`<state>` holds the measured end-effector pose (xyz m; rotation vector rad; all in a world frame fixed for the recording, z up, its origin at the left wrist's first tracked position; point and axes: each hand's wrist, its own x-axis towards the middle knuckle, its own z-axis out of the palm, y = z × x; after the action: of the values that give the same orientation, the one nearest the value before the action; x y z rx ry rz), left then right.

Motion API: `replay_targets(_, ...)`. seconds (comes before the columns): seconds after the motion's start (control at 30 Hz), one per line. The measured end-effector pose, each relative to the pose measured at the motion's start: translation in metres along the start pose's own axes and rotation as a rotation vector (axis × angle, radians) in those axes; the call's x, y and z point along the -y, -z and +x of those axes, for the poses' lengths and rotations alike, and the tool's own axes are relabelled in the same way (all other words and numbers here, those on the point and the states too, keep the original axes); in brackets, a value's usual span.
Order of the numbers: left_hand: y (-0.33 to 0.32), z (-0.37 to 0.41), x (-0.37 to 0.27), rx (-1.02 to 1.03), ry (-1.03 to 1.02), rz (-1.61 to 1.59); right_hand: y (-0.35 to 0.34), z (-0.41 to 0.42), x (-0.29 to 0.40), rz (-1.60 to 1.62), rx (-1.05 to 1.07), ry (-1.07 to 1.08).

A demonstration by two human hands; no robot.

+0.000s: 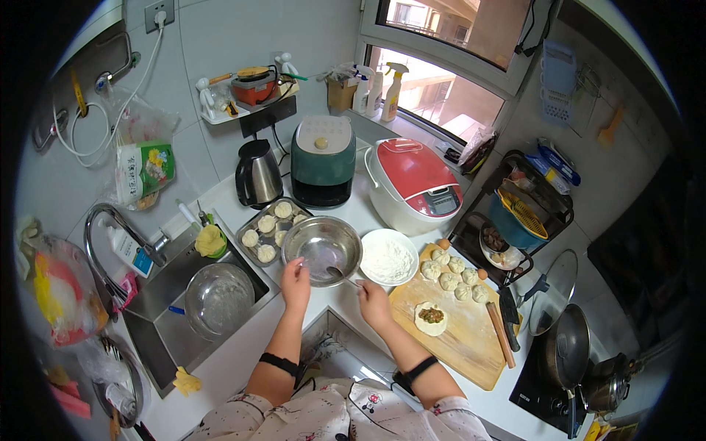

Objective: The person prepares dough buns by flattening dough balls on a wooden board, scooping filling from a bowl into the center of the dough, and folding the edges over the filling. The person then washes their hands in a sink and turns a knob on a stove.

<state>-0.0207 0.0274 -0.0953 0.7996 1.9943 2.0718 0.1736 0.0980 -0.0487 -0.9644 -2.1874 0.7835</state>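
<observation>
My left hand (296,284) grips the near left rim of a stainless steel mixing bowl (321,240). In my right hand (374,302) is the handle of a metal spoon (337,272), its head inside that bowl near the right wall. Only a little residue shows on the bowl's bottom. Touching its right side is a white bowl of flour (389,259). Farther right, a wooden board (447,355) carries several pleated buns (449,281) and a flat dough wrapper (424,330) topped with a mound of chopped filling (431,315).
Behind the steel bowl is a metal tray (251,227) of buns. A sink (165,320) with another steel bowl (219,300) lies left. A rolling pin (500,335) and a cleaver (508,317) edge the board. A rice cooker (413,184) and an air fryer (323,160) stand behind.
</observation>
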Motion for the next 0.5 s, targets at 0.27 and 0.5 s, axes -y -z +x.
replay_targets(0.27, 0.017, 0.005, -0.044, 0.299, 0.093, -0.003, -0.022, 0.021, 0.042, -0.04, 0.203, -0.329)
replay_targets(0.5, -0.085, -0.065, -0.097, 0.921, 0.035, -0.037, 0.096, -0.065, -0.077, -0.022, -0.318, -0.482)
